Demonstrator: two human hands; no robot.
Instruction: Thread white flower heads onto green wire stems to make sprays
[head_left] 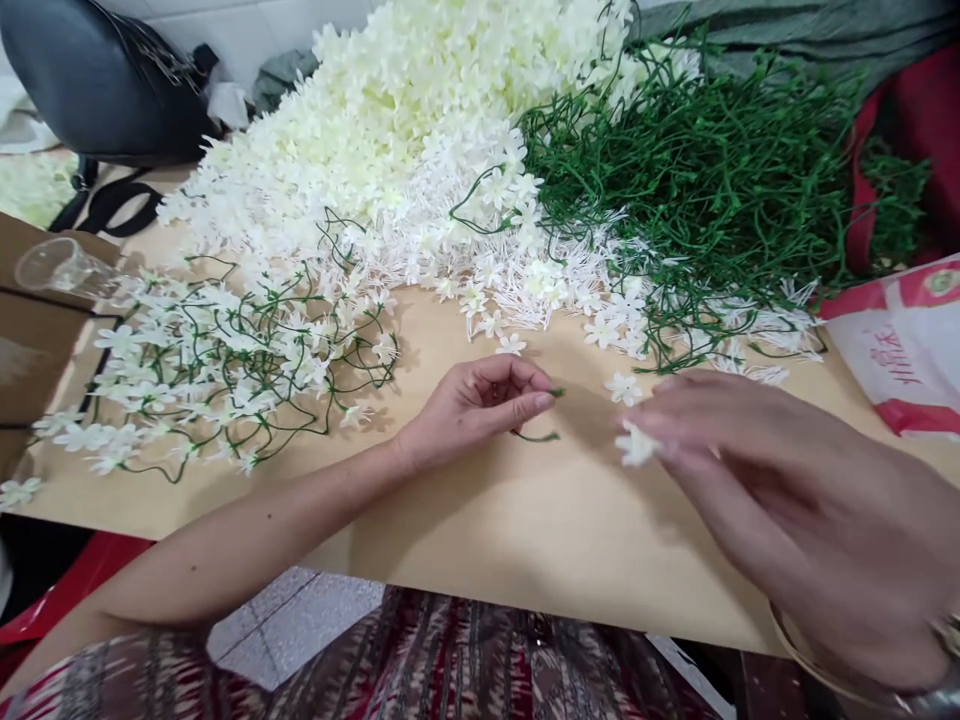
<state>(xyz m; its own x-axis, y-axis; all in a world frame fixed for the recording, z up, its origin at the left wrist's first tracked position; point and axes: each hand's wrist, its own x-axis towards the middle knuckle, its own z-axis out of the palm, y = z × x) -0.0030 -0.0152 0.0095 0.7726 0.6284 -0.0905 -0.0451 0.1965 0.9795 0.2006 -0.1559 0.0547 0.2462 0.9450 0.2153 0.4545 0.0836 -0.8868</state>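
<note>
My left hand [487, 408] is closed in a pinch on a thin green plastic stem [541, 437]; one tip pokes out past the thumb and another end hangs below the fingers. To the right, my right hand [780, 490] holds a small white artificial flower [636, 444] between thumb and fingertips, slightly blurred. Flower and stem are apart. A loose white blossom [623, 388] lies on the table just beyond the right fingertips, and another blossom [511, 344] lies behind the left hand.
Flowers joined to green stems [225, 350] lie in a heap at left. A large pile of white blossoms [390, 120] rises at the back, beside a mass of green stems [720, 170]. A red-and-white packet [904, 345], clear plastic cup [67, 268] and black bag [105, 85] surround them.
</note>
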